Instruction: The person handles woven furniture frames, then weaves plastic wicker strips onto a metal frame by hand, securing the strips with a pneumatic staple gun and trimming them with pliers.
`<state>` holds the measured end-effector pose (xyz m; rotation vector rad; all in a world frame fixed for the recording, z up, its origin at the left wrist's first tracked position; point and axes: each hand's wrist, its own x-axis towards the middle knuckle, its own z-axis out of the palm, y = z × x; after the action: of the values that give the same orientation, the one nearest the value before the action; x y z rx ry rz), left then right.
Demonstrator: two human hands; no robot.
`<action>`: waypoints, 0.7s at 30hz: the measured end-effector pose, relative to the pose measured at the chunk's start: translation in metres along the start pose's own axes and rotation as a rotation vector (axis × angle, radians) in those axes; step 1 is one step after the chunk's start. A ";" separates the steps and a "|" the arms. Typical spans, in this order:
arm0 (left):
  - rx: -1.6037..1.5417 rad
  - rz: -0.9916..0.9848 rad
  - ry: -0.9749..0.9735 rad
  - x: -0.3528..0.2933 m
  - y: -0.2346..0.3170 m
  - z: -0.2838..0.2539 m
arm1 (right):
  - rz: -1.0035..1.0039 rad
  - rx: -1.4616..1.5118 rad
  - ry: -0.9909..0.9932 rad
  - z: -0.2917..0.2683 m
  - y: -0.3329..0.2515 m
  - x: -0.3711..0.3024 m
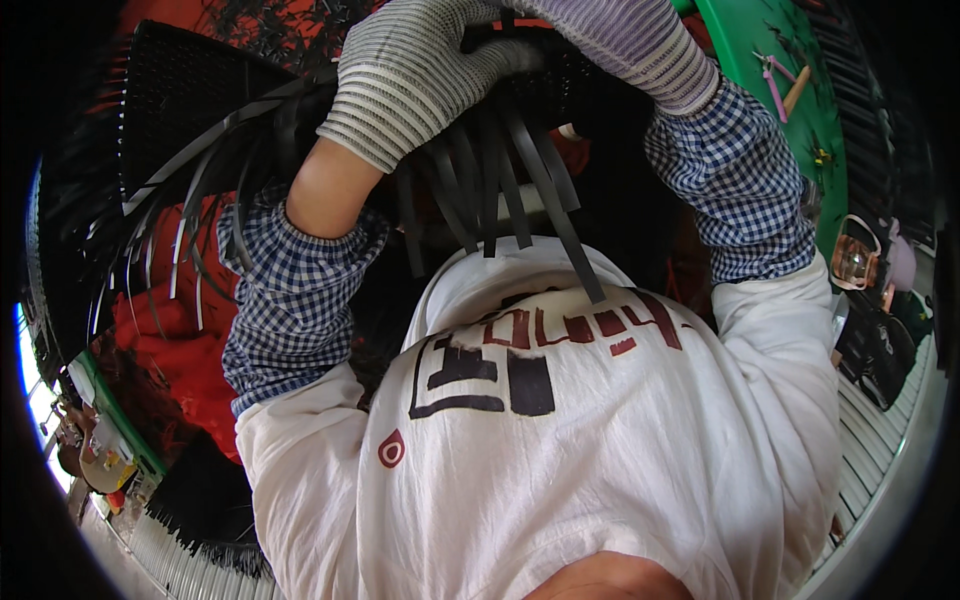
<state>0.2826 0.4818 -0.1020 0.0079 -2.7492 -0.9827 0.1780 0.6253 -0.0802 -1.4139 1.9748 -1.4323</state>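
Note:
My left hand (408,85), in a grey-and-white striped knit glove, is at the top of the view. Its thumb lies across the dark edge of a black woven piece (190,105), and the hand looks closed on the black plastic strips there. From under it, loose flat black strips (490,175) hang towards my lap. My right hand (630,45), in a similar glove with a purplish tint, is just to the right over the same work. The upper edge cuts off its fingers, so their grip is hidden. Blue-and-white checked sleeve covers reach both wrists.
Pink-handled pliers (772,88) and a tool with a wooden handle (797,93) lie on a green surface (735,35) at the right. A clear cup (856,255) and a black pouch (878,345) are beyond my right arm. Red cloth (180,350) lies left of my left arm.

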 end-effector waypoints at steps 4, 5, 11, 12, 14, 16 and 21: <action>-0.006 -0.001 0.021 -0.001 0.010 -0.003 | 0.129 0.004 0.045 0.002 0.000 0.001; -0.020 -0.018 0.053 -0.001 0.013 -0.003 | 0.140 0.035 0.066 0.002 0.002 0.000; -0.037 -0.009 0.029 0.000 0.009 -0.007 | 0.157 0.108 0.038 0.002 0.005 0.003; -0.095 -0.048 0.011 0.002 0.012 -0.009 | 0.159 0.108 0.042 0.002 0.005 0.003; -0.089 -0.063 -0.004 0.000 0.011 -0.010 | 0.182 0.127 0.049 0.004 0.006 0.005; -0.135 -0.028 -0.003 -0.001 -0.001 -0.007 | 0.178 0.155 0.020 0.003 0.010 0.008; -0.299 -0.058 -0.053 0.006 -0.002 -0.001 | 0.228 0.096 0.006 -0.010 0.012 0.000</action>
<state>0.2764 0.4793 -0.1015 0.0126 -2.6327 -1.4184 0.1642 0.6304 -0.0862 -1.1051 1.9701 -1.4083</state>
